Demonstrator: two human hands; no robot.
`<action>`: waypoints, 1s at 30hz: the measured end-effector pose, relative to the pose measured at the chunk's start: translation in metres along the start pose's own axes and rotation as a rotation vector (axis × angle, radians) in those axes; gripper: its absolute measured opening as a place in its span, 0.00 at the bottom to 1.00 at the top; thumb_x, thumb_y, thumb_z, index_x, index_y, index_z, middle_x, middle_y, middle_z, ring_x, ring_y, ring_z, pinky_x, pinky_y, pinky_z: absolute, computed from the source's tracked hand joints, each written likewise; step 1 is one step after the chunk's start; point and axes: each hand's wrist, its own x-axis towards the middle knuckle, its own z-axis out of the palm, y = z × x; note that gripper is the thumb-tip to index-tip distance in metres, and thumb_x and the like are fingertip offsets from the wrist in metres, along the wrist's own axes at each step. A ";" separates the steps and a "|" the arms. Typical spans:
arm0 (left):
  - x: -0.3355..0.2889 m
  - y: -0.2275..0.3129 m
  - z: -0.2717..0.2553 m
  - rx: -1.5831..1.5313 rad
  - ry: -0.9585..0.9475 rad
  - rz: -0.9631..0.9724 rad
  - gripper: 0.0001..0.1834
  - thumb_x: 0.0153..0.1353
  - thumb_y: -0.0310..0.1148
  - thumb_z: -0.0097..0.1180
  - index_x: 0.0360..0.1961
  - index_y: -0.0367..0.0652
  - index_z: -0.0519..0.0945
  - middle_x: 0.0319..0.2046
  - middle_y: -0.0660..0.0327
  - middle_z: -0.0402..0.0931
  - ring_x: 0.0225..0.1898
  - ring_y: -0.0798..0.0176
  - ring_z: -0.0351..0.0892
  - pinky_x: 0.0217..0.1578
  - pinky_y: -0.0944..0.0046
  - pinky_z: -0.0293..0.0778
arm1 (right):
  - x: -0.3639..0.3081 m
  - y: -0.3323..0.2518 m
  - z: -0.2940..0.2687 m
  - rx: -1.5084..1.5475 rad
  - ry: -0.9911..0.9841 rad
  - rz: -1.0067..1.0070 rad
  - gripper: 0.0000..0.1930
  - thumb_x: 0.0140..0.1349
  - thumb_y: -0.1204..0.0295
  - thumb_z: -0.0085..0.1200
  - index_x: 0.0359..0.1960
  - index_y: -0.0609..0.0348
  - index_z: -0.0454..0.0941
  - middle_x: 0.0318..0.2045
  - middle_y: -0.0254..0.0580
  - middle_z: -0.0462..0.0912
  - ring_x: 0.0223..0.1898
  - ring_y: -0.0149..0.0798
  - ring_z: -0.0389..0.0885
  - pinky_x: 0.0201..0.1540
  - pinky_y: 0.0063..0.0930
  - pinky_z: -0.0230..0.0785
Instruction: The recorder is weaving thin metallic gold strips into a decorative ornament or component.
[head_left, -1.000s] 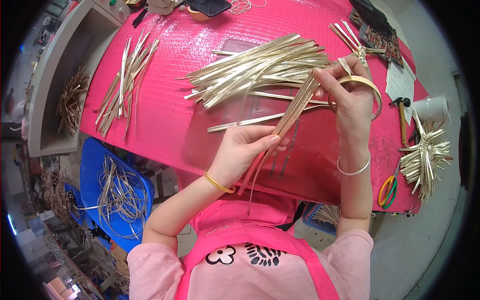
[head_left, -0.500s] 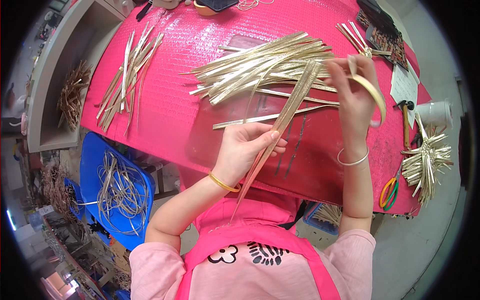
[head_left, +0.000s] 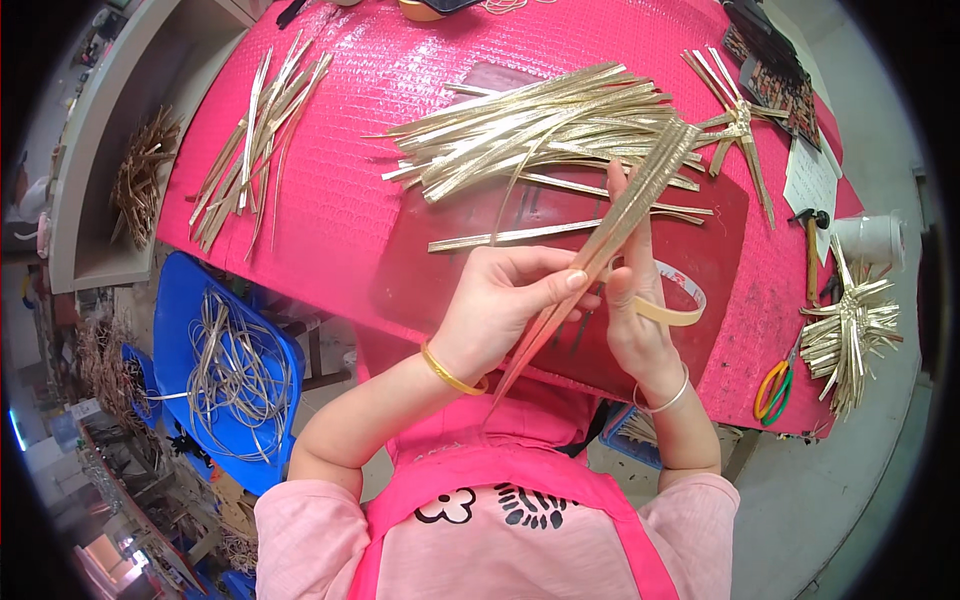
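Between the thumb and fingers of my left hand [head_left: 515, 300] is a flat bundle of gold strips [head_left: 650, 185], slanting from near my apron up to the right. Behind the bundle is my right hand [head_left: 640, 325], its index finger stretched upward and its thumb raised beside the strips. A looped cream tape [head_left: 675, 316] with reddish marks on its inner face hangs from this hand; where it is gripped is partly hidden. Beyond both hands, a pile of gold strips [head_left: 540, 125] lies across a dark red board [head_left: 660, 300].
More gold strips [head_left: 262, 140] lie on the pink-covered table [head_left: 350, 120] at left. Woven strip pieces [head_left: 738, 128], a hammer [head_left: 811, 255], scissors [head_left: 775, 388] and a white tub [head_left: 868, 238] are at right. A blue chair [head_left: 180, 330] holds coiled strands.
My right hand has come down from the bundle's upper end to behind its middle, bringing the cream tape. The bundle's top has shifted right in my left hand.
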 end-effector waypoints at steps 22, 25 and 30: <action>-0.001 0.002 -0.009 0.038 0.049 0.181 0.10 0.53 0.25 0.50 0.36 0.32 0.75 0.30 0.56 0.76 0.30 0.67 0.75 0.32 0.71 0.73 | 0.015 -0.018 0.006 0.036 0.062 0.191 0.08 0.51 0.71 0.51 0.19 0.62 0.71 0.14 0.38 0.72 0.20 0.32 0.68 0.25 0.24 0.58; -0.003 -0.002 -0.009 0.067 0.024 0.260 0.10 0.55 0.25 0.47 0.36 0.30 0.74 0.30 0.57 0.74 0.30 0.69 0.74 0.32 0.72 0.73 | 0.017 -0.028 0.003 0.088 0.000 0.343 0.09 0.51 0.71 0.51 0.19 0.62 0.71 0.14 0.38 0.72 0.19 0.34 0.68 0.23 0.25 0.58; -0.008 -0.001 -0.007 0.069 0.022 0.302 0.11 0.56 0.26 0.47 0.37 0.29 0.72 0.29 0.57 0.74 0.28 0.69 0.74 0.29 0.73 0.73 | 0.013 -0.026 0.010 -0.154 0.077 0.106 0.07 0.49 0.72 0.52 0.17 0.60 0.71 0.14 0.38 0.71 0.20 0.34 0.68 0.30 0.28 0.57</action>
